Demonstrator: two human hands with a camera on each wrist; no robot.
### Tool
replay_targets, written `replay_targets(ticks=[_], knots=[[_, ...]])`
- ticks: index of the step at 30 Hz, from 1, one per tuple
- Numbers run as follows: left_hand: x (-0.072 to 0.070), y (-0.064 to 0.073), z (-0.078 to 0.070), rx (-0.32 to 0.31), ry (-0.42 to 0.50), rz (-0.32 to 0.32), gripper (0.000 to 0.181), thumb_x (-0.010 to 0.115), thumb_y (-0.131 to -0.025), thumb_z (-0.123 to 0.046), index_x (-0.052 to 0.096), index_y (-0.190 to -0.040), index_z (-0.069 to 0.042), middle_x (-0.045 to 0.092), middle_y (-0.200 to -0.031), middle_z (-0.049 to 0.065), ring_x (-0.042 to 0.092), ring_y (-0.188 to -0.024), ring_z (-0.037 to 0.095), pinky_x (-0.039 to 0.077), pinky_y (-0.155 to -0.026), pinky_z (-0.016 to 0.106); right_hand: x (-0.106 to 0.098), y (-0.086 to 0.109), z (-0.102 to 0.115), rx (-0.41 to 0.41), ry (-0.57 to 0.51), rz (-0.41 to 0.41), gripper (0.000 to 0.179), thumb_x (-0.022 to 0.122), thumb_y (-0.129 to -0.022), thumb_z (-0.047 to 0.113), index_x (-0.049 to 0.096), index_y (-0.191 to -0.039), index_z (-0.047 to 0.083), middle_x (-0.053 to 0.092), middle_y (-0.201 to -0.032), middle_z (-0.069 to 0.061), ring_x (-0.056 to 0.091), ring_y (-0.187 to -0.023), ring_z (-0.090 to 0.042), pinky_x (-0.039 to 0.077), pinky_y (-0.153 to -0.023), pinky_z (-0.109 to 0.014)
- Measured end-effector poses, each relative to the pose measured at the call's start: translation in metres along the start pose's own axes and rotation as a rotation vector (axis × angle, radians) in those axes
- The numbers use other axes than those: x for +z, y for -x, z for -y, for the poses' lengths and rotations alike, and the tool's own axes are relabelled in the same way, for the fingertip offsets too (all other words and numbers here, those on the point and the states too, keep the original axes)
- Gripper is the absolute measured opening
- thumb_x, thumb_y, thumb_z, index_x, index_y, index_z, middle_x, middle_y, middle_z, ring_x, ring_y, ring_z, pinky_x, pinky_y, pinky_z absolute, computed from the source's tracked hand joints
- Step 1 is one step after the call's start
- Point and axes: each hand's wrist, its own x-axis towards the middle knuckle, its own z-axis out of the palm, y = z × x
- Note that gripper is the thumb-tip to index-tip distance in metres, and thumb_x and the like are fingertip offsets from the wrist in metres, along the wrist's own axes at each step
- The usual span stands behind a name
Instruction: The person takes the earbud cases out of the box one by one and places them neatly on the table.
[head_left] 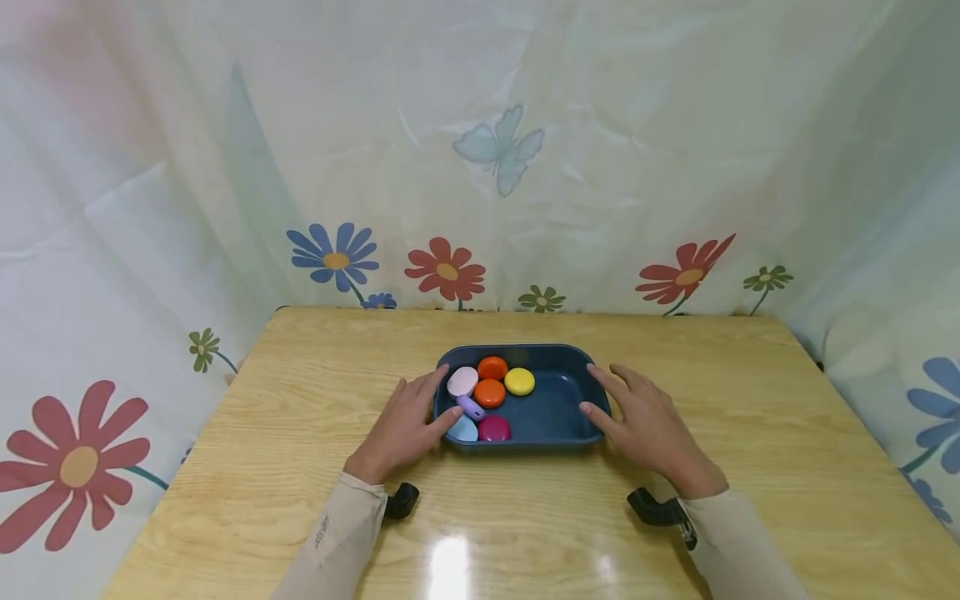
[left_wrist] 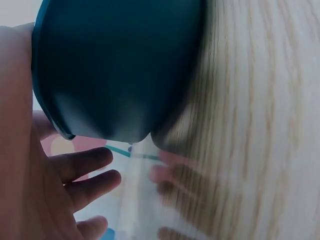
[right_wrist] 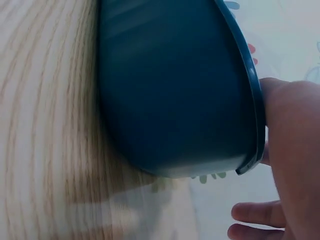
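A dark blue oblong tray point(head_left: 555, 408) with a raised rim stands on the wooden table. Inside, mostly toward its left end, lie several smooth round discs: pale pink point(head_left: 462, 382), two orange with one orange disc point(head_left: 490, 393) nearer, yellow point(head_left: 520, 382), magenta point(head_left: 494, 429) and light blue point(head_left: 464, 429). One lilac disc point(head_left: 471, 407) leans on its edge. My left hand point(head_left: 405, 427) is at the tray's left end, thumb over the rim, other fingers spread outside. At the right end, my right hand point(head_left: 651, 423) reaches thumb and index fingertip over the rim, other fingers extended outside.
The light wooden table point(head_left: 360, 350) extends around the tray on all sides. Behind it hangs a pale curtain point(head_left: 600, 167) printed with flowers and a butterfly. Black wrist mounts, left mount point(head_left: 402, 502) and right mount point(head_left: 654, 507), jut inward from the sleeves.
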Motion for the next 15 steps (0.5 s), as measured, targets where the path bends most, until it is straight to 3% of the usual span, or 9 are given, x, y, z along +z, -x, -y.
replay_targets(ticks=[11, 15], knots=[[0.003, 0.001, 0.001, -0.038, 0.050, 0.038, 0.069, 0.047, -0.099, -0.060, 0.033, -0.158, -0.027, 0.023, -0.164, 0.008, 0.025, -0.149, 0.030, 0.011, -0.122, 0.050, 0.004, 0.003, 0.009, -0.027, -0.031, -0.053, 0.066, 0.061, -0.099, 0.045, 0.044, -0.152, 0.009, 0.038, -0.150, -0.026, 0.034, -0.136, -0.049, 0.027, -0.105, -0.072], [0.004, 0.001, 0.001, -0.052, 0.103, 0.038, 0.067, 0.048, -0.099, -0.059, 0.035, -0.157, -0.027, 0.026, -0.163, 0.007, 0.025, -0.148, 0.032, 0.017, -0.120, 0.053, 0.004, 0.000, 0.014, -0.048, -0.018, -0.062, 0.064, 0.066, -0.096, 0.038, 0.048, -0.149, 0.007, 0.042, -0.148, -0.025, 0.037, -0.135, -0.047, 0.029, -0.106, -0.070]])
